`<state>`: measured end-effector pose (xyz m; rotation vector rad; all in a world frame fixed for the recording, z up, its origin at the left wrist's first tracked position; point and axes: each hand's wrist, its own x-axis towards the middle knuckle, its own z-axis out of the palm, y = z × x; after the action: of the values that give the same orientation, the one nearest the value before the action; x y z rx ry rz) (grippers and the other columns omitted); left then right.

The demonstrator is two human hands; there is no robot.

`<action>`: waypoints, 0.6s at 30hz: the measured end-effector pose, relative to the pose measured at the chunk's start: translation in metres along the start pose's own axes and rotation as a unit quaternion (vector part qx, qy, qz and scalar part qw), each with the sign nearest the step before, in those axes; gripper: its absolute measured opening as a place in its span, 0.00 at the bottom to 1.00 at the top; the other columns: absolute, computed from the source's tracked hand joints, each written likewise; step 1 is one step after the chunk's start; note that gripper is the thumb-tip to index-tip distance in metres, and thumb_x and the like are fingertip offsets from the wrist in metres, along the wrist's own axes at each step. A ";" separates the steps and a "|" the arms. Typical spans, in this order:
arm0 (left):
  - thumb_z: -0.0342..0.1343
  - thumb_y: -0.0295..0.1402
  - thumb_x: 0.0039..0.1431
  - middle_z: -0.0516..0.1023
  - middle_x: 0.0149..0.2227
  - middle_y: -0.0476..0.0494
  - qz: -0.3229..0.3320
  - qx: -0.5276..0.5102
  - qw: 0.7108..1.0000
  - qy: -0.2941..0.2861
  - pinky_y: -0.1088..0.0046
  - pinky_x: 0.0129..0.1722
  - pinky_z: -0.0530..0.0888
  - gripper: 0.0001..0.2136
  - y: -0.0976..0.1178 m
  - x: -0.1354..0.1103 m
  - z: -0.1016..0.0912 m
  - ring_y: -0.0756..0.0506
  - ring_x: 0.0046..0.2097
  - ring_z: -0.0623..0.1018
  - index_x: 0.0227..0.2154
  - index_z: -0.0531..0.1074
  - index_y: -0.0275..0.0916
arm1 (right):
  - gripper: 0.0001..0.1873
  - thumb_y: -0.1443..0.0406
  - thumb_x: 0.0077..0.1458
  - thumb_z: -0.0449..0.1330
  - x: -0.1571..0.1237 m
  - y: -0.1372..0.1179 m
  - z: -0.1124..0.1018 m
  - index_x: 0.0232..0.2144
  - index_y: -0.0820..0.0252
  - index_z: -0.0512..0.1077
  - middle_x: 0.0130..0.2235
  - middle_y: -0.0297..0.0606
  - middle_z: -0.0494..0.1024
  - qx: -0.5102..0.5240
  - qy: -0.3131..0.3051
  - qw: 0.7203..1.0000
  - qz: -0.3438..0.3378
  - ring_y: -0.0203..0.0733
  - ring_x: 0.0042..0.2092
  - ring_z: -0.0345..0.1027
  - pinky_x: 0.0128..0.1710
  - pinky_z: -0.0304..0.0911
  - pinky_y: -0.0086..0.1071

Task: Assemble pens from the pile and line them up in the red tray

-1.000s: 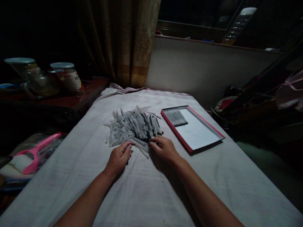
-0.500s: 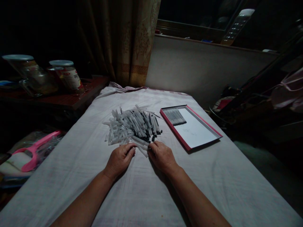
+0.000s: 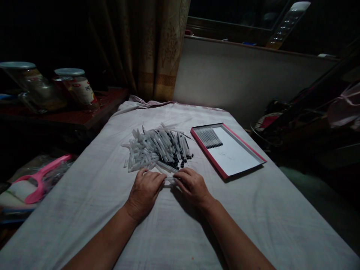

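Note:
Between my two hands lies a clear pen barrel, held roughly level just in front of the pile. My left hand is closed on its left end, and my right hand pinches the right end; fingertips hide both ends. Right beyond them spreads a heap of pen parts, with clear barrels, whitish caps and small black pieces at its right edge. To the right, a shallow red-edged box lid with a white inside holds a neat row of pens with black ends.
A pale cloth covers the surface under everything. At left, jars stand on a dark red table, with a pink plastic item below. A curtain and wall close off the back. A bottle leans on the ledge.
My left hand has turned over more, its back now facing up, and closed on the left end of the barrel. The barrel has swung from slanted to nearly level between my hands.

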<state>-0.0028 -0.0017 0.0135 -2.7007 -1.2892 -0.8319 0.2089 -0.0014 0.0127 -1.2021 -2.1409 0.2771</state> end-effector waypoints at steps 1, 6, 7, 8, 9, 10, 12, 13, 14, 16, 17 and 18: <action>0.49 0.30 0.66 0.80 0.36 0.44 0.001 0.001 1.000 -0.002 0.58 0.49 0.65 0.09 -0.002 -0.001 0.001 0.42 0.40 0.77 0.44 0.73 0.39 | 0.11 0.66 0.61 0.54 0.000 0.003 0.000 0.40 0.57 0.76 0.38 0.41 0.78 0.018 0.017 1.000 0.019 0.42 0.40 0.72 0.41 0.67 0.33; 0.47 0.31 0.68 0.80 0.36 0.42 -0.011 0.001 0.999 0.034 0.64 0.40 0.69 0.09 -0.009 -0.003 0.006 0.42 0.38 0.78 0.43 0.70 0.37 | 0.10 0.65 0.59 0.56 0.006 0.014 0.002 0.37 0.57 0.78 0.36 0.39 0.79 0.002 0.048 0.990 0.134 0.41 0.39 0.73 0.41 0.66 0.32; 0.47 0.31 0.68 0.80 0.37 0.42 -0.013 0.001 0.999 0.038 0.65 0.40 0.70 0.08 -0.010 -0.004 0.006 0.42 0.38 0.78 0.44 0.70 0.37 | 0.09 0.65 0.58 0.58 0.007 0.014 0.003 0.36 0.56 0.79 0.36 0.39 0.79 -0.015 0.033 0.987 0.154 0.42 0.39 0.73 0.40 0.65 0.31; 0.47 0.31 0.68 0.80 0.37 0.42 -0.014 0.001 0.999 0.041 0.65 0.40 0.70 0.08 -0.010 -0.004 0.007 0.42 0.38 0.78 0.44 0.70 0.37 | 0.08 0.65 0.57 0.59 0.009 0.012 0.004 0.36 0.56 0.79 0.36 0.39 0.79 -0.031 0.018 0.985 0.171 0.42 0.39 0.73 0.39 0.65 0.31; 0.47 0.32 0.68 0.80 0.37 0.42 -0.014 0.001 0.999 0.043 0.65 0.40 0.71 0.08 -0.010 -0.004 0.008 0.42 0.39 0.78 0.44 0.70 0.37 | 0.08 0.65 0.56 0.61 0.011 0.011 0.005 0.36 0.55 0.80 0.36 0.38 0.79 -0.045 0.005 0.982 0.184 0.42 0.39 0.73 0.39 0.65 0.31; 0.47 0.32 0.68 0.80 0.37 0.42 -0.014 0.000 0.999 0.044 0.64 0.40 0.71 0.08 -0.010 -0.004 0.008 0.42 0.39 0.79 0.44 0.69 0.37 | 0.07 0.64 0.56 0.61 0.013 0.009 0.006 0.36 0.54 0.80 0.36 0.38 0.79 -0.058 -0.004 0.979 0.194 0.42 0.39 0.73 0.38 0.64 0.31; 0.47 0.32 0.68 0.80 0.38 0.42 -0.013 -0.002 0.999 0.047 0.64 0.40 0.72 0.08 -0.010 -0.004 0.009 0.42 0.39 0.79 0.44 0.69 0.38 | 0.07 0.64 0.56 0.62 0.016 0.006 0.008 0.35 0.53 0.81 0.37 0.37 0.79 -0.072 -0.012 0.976 0.205 0.42 0.39 0.73 0.38 0.64 0.31; 0.46 0.33 0.68 0.80 0.38 0.42 -0.012 -0.003 0.999 0.049 0.64 0.39 0.72 0.08 -0.010 -0.004 0.009 0.42 0.38 0.79 0.44 0.69 0.38 | 0.06 0.64 0.55 0.62 0.017 0.005 0.008 0.35 0.53 0.81 0.37 0.37 0.79 -0.073 -0.012 0.976 0.207 0.42 0.39 0.73 0.38 0.63 0.31; 0.46 0.33 0.69 0.80 0.38 0.42 -0.012 -0.003 0.999 0.050 0.65 0.39 0.73 0.08 -0.011 -0.004 0.009 0.42 0.38 0.79 0.44 0.69 0.38 | 0.06 0.65 0.55 0.62 0.017 0.004 0.009 0.34 0.52 0.80 0.37 0.36 0.79 -0.070 -0.011 0.976 0.207 0.41 0.39 0.73 0.38 0.63 0.30; 0.46 0.33 0.69 0.81 0.38 0.42 -0.013 -0.003 0.999 0.050 0.65 0.39 0.73 0.09 -0.011 -0.004 0.009 0.43 0.38 0.80 0.44 0.69 0.38 | 0.07 0.65 0.56 0.61 0.017 0.005 0.010 0.34 0.53 0.80 0.36 0.36 0.79 -0.060 -0.004 0.977 0.205 0.40 0.39 0.73 0.38 0.63 0.30; 0.46 0.34 0.69 0.81 0.38 0.42 -0.013 -0.003 0.999 0.050 0.65 0.39 0.73 0.09 -0.011 -0.004 0.009 0.43 0.38 0.80 0.44 0.69 0.38 | 0.07 0.66 0.56 0.60 0.017 0.006 0.011 0.34 0.54 0.80 0.36 0.36 0.79 -0.057 0.000 0.977 0.203 0.40 0.38 0.73 0.38 0.63 0.30; 0.46 0.34 0.69 0.81 0.38 0.42 -0.014 -0.004 0.999 0.049 0.65 0.39 0.74 0.09 -0.011 -0.004 0.008 0.43 0.39 0.80 0.44 0.69 0.38 | 0.07 0.66 0.56 0.60 0.016 0.007 0.012 0.34 0.55 0.79 0.35 0.37 0.79 -0.056 0.005 0.978 0.201 0.40 0.38 0.73 0.38 0.63 0.30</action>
<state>-0.0090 0.0044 0.0021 -2.6167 -1.3086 -0.9624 0.2003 0.0170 0.0078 -1.6962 -1.9100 0.3257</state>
